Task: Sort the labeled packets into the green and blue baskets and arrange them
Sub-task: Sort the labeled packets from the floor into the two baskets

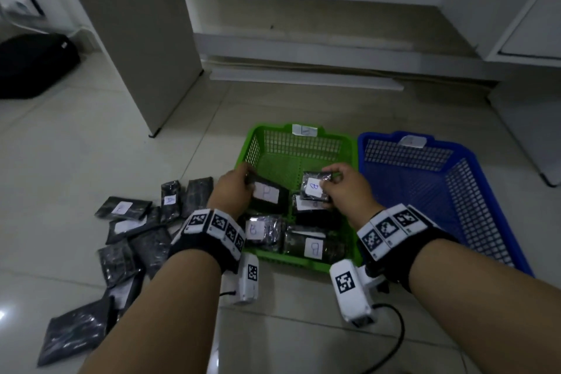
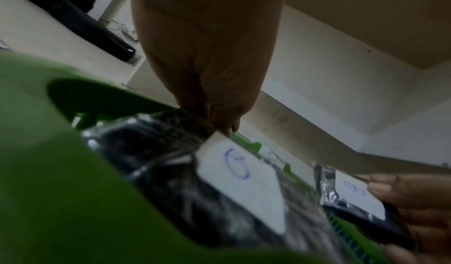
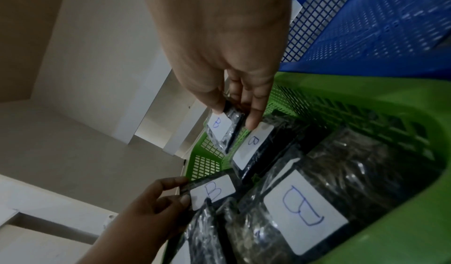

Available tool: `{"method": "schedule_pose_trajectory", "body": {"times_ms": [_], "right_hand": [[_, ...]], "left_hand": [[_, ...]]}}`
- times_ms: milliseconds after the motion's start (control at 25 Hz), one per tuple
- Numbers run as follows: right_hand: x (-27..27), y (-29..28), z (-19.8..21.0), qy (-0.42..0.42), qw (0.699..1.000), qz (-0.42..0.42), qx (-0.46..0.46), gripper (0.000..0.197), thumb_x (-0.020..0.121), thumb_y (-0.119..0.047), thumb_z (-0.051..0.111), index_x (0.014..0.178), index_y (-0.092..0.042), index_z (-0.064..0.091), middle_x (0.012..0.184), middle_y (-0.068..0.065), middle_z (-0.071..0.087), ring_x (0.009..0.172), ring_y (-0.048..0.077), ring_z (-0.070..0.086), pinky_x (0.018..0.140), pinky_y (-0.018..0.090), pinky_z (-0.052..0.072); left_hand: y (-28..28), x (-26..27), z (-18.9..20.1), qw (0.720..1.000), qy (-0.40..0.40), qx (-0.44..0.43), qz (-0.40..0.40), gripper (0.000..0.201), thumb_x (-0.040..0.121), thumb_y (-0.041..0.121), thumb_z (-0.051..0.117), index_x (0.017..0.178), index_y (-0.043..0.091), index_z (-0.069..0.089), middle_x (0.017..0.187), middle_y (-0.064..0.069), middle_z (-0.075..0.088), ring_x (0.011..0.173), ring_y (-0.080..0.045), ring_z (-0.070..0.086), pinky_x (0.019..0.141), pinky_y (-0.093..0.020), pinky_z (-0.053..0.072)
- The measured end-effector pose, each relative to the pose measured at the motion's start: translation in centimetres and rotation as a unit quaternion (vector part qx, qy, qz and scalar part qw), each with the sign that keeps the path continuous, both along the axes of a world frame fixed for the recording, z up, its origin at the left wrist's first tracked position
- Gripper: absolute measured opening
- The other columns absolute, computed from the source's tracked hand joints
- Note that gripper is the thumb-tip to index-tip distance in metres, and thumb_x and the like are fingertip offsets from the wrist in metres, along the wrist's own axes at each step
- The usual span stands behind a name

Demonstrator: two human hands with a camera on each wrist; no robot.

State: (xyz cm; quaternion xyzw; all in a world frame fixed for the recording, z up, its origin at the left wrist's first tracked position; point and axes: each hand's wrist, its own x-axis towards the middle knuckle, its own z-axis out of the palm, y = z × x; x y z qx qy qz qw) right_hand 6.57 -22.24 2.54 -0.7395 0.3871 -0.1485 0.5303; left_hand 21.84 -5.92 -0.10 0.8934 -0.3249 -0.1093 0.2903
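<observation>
The green basket [image 1: 303,146] holds several black packets with white labels marked B [image 1: 314,247]. My left hand [image 1: 247,183] grips a black packet [image 1: 268,194] by its top edge, over the basket's left side; the left wrist view shows the pinch [image 2: 219,127] on that packet [image 2: 241,171]. My right hand [image 1: 329,183] pinches a smaller packet marked B [image 1: 314,188] above another B packet [image 3: 253,144]; in the right wrist view, thumb and fingers [image 3: 253,121] close on it [image 3: 219,131]. The blue basket [image 1: 425,191] on the right holds nothing I can see.
A loose pile of black packets [image 1: 130,231], one marked A [image 1: 170,199], lies on the tiled floor left of the green basket. A white cabinet panel [image 1: 145,55] stands behind it, a black bag [image 1: 33,64] far left. A cable [image 1: 397,331] trails by my right wrist.
</observation>
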Motion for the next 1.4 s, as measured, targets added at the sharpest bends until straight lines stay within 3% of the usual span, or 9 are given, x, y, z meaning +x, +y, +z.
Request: {"method": "schedule_pose_trajectory", "body": {"times_ms": [240,400,480,600,680,840,1000,1120,1400], "right_hand": [[2.0,1.0,-1.1,0.04,0.995,0.021,-0.083,0.021,0.086,-0.012,0.064,0.107,-0.017,0.062,0.07,-0.009,0.054,0.064,0.006,0.054,0.056,0.022,0.042],[3.6,2.7,-1.3,0.054,0.992,0.045,-0.108,0.018,0.086,-0.009,0.064,0.102,-0.018,0.062,0.067,-0.009,0.05,0.058,0.005,0.05,0.049,0.019,0.035],[4.0,3.2,-1.3,0.061,0.99,0.055,-0.113,0.018,0.086,-0.007,0.064,0.1,-0.019,0.061,0.068,-0.007,0.051,0.056,0.008,0.05,0.047,0.021,0.036],[4.3,4.0,-1.3,0.069,0.986,0.083,-0.13,0.02,0.083,-0.006,0.067,0.099,-0.019,0.064,0.072,-0.006,0.055,0.06,0.01,0.054,0.05,0.019,0.04],[4.6,4.3,-1.2,0.083,0.98,0.097,-0.15,0.019,0.082,-0.008,0.069,0.098,-0.018,0.067,0.078,-0.005,0.059,0.068,0.011,0.057,0.054,0.016,0.039],[4.9,4.7,-1.3,0.128,0.97,0.13,-0.161,0.029,0.086,-0.012,0.065,0.115,-0.016,0.067,0.12,0.006,0.066,0.109,0.023,0.06,0.088,0.022,0.042],[4.1,5.9,-0.1,0.187,0.94,0.188,-0.216,0.036,0.092,-0.007,0.049,0.126,-0.015,0.06,0.13,0.012,0.059,0.118,0.027,0.055,0.096,0.027,0.041],[3.5,8.2,1.4,0.177,0.948,0.184,-0.191,0.04,0.09,0.004,0.047,0.124,-0.014,0.062,0.131,0.009,0.06,0.092,0.019,0.062,0.078,0.02,0.045],[0.5,19.8,1.0,0.014,0.97,0.175,-0.171,0.025,0.084,0.0,0.057,0.095,-0.014,0.074,0.103,0.003,0.067,0.094,0.015,0.061,0.08,0.01,0.036]], "left_hand": [[-0.7,1.2,-0.9,0.986,-0.09,0.099,-0.101,0.035,0.09,0.005,0.049,0.124,0.005,0.057,0.128,-0.015,0.045,0.11,-0.032,0.052,0.096,-0.032,0.039],[0.0,0.7,-1.1,0.95,-0.212,0.182,-0.138,0.034,0.089,0.016,0.051,0.12,0.019,0.064,0.126,-0.001,0.06,0.124,-0.025,0.042,0.103,-0.035,0.035],[0.8,0.5,-0.3,0.943,-0.257,0.185,-0.103,0.03,0.087,0.022,0.052,0.113,0.028,0.067,0.12,0.006,0.063,0.12,-0.021,0.043,0.102,-0.036,0.033],[2.3,0.7,0.6,0.966,-0.223,0.119,-0.055,0.031,0.09,0.023,0.046,0.112,0.033,0.065,0.116,0.007,0.064,0.111,-0.02,0.048,0.1,-0.04,0.032],[3.4,0.5,0.2,0.99,-0.135,0.027,-0.02,0.031,0.091,0.014,0.046,0.113,0.024,0.065,0.117,0.001,0.06,0.108,-0.02,0.048,0.095,-0.037,0.039],[6.0,-0.8,-1.7,0.993,-0.046,-0.106,0.038,0.032,0.085,-0.002,0.053,0.11,0.01,0.068,0.118,-0.005,0.055,0.101,-0.015,0.051,0.097,-0.023,0.04],[9.0,-0.2,-0.7,0.996,-0.014,-0.008,-0.085,0.04,0.089,0.003,0.053,0.127,0.013,0.059,0.14,-0.003,0.047,0.124,-0.019,0.047,0.103,-0.021,0.032],[12.0,1.1,2.3,0.975,-0.043,0.135,-0.171,0.045,0.088,0.005,0.054,0.132,0.017,0.054,0.139,-0.006,0.047,0.125,-0.026,0.048,0.1,-0.027,0.036],[22.5,-1.1,3.8,0.978,-0.002,0.172,-0.116,0.035,0.081,0.014,0.06,0.116,0.017,0.064,0.12,-0.009,0.056,0.104,-0.029,0.059,0.088,-0.033,0.048]]}}
